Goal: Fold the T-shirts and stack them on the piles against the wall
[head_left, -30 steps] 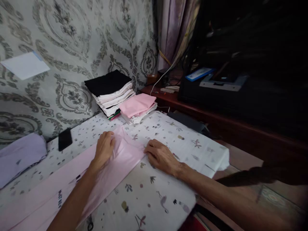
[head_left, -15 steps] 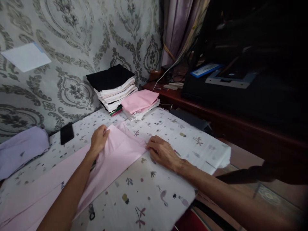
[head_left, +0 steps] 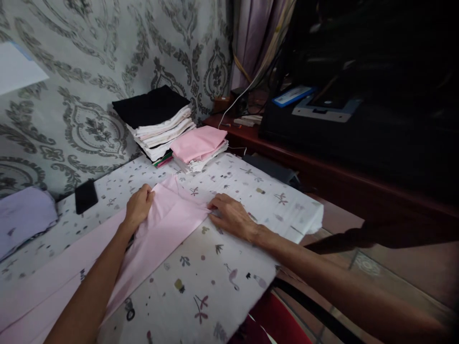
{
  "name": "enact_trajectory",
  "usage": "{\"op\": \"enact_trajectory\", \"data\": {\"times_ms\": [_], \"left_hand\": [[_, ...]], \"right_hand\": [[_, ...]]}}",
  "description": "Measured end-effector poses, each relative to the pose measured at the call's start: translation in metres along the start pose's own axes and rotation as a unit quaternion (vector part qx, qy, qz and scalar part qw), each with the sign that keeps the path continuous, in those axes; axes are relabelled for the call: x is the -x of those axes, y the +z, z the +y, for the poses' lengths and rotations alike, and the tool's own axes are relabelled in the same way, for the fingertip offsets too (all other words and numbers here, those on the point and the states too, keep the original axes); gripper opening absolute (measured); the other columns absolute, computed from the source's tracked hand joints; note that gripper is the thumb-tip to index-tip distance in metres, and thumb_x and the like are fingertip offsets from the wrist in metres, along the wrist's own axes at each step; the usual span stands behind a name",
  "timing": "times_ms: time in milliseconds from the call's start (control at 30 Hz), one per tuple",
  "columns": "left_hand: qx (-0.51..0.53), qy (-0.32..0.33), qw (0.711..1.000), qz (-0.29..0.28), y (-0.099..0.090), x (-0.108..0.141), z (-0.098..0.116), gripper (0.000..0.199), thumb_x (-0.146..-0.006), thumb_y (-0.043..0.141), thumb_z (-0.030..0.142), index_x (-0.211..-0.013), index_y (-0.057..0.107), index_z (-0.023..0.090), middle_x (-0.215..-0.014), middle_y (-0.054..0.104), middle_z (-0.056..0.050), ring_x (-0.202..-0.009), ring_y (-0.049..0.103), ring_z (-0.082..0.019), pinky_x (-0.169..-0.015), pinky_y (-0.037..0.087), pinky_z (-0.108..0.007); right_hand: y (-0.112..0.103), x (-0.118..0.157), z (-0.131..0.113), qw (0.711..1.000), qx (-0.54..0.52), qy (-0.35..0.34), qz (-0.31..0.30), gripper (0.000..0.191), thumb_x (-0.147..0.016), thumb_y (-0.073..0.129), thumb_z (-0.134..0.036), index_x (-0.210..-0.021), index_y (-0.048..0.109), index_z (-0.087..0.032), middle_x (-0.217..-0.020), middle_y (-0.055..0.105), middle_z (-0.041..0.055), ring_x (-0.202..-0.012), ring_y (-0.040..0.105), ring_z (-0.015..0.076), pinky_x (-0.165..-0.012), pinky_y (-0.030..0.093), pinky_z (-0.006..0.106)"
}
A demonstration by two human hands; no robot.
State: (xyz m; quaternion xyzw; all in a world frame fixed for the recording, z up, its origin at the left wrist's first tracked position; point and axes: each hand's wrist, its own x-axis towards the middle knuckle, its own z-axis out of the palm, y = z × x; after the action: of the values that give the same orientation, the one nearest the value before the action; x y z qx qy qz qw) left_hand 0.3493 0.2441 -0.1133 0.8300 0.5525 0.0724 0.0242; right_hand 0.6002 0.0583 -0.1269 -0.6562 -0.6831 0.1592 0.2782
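A light pink cloth [head_left: 158, 239] lies spread over the table from the lower left to the middle, partly folded, with some dark print near my left forearm. My left hand [head_left: 139, 205] is closed on its upper edge, where the fabric bunches into creases. At the cloth's right corner, my right hand [head_left: 231, 215] pinches the fabric between thumb and fingers. My left forearm covers part of the cloth.
Behind the hands, a tall folded stack with black cloth on top [head_left: 152, 107] stands beside a lower pink-topped stack [head_left: 199, 143]. A phone [head_left: 86, 197] and a lavender cloth [head_left: 25, 217] are at the left of the patterned table [head_left: 201, 291]. Dark furniture stands right.
The whole view has shifted, so things appear further left and slightly higher. Both hands keep their hold on the pink cloth, with little change in its shape.
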Motion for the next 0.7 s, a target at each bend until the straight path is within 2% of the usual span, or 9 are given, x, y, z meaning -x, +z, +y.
{"op": "enact_trajectory", "data": {"times_ms": [167, 333, 433, 533, 600, 700], "left_hand": [[-0.023, -0.015, 1.000, 0.002, -0.002, 0.003, 0.003, 0.016, -0.097, 0.038, 0.033, -0.094, 0.051, 0.024, -0.083, 0.066, -0.003, -0.082, 0.061, -0.023, -0.064, 0.034, -0.029], [-0.062, -0.009, 0.998, -0.017, -0.005, 0.006, 0.014, 0.018, -0.098, 0.038, 0.032, -0.098, 0.053, 0.023, -0.097, 0.069, -0.006, -0.089, 0.063, -0.023, -0.066, 0.036, -0.030], [-0.040, -0.008, 0.999, -0.035, -0.007, 0.004, 0.013, 0.017, -0.097, 0.040, 0.031, -0.099, 0.055, 0.023, -0.101, 0.069, -0.007, -0.093, 0.063, -0.023, -0.069, 0.038, -0.030], [0.056, -0.006, 0.996, -0.066, -0.013, 0.000, -0.001, 0.017, -0.093, 0.043, 0.034, -0.095, 0.056, 0.023, -0.093, 0.068, -0.006, -0.089, 0.062, -0.023, -0.070, 0.040, -0.030], [0.112, -0.001, 0.990, -0.084, -0.020, -0.001, -0.017, 0.020, -0.091, 0.043, 0.037, -0.088, 0.057, 0.022, -0.087, 0.067, -0.005, -0.086, 0.060, -0.022, -0.071, 0.042, -0.030], [0.157, 0.006, 0.981, -0.112, -0.031, 0.007, -0.042, 0.027, -0.087, 0.045, 0.043, -0.078, 0.057, 0.021, -0.076, 0.062, -0.002, -0.075, 0.058, -0.020, -0.066, 0.043, -0.029]], "right_hand": [[0.003, -0.001, 0.002, 1.000, 0.008, 0.009, 0.009, 0.011, -0.084, 0.056, -0.011, -0.086, 0.063, -0.020, -0.095, 0.066, 0.0058, -0.091, 0.060, 0.0190, -0.078, 0.047, 0.030], [0.006, -0.002, 0.004, 0.999, 0.021, 0.000, 0.027, 0.011, -0.084, 0.057, -0.011, -0.086, 0.063, -0.020, -0.092, 0.065, 0.0058, -0.089, 0.061, 0.0198, -0.078, 0.048, 0.031], [0.005, -0.001, 0.005, 0.999, 0.012, -0.012, 0.029, 0.012, -0.084, 0.057, -0.015, -0.091, 0.065, -0.020, -0.093, 0.066, 0.0065, -0.089, 0.061, 0.0206, -0.078, 0.050, 0.033], [0.000, 0.004, 0.004, 0.998, -0.027, -0.023, 0.042, 0.021, -0.085, 0.057, -0.022, -0.105, 0.064, -0.020, -0.098, 0.067, 0.0074, -0.091, 0.063, 0.0219, -0.080, 0.052, 0.036], [-0.006, 0.005, -0.002, 0.997, -0.052, -0.037, 0.045, 0.021, -0.088, 0.055, -0.026, -0.106, 0.064, -0.021, -0.100, 0.067, 0.0081, -0.093, 0.063, 0.0230, -0.082, 0.053, 0.038], [-0.014, -0.002, -0.021, 0.993, -0.064, -0.102, 0.012, 0.021, -0.092, 0.052, -0.031, -0.105, 0.066, -0.020, -0.103, 0.068, 0.0094, -0.098, 0.063, 0.0246, -0.085, 0.053, 0.040]]}}
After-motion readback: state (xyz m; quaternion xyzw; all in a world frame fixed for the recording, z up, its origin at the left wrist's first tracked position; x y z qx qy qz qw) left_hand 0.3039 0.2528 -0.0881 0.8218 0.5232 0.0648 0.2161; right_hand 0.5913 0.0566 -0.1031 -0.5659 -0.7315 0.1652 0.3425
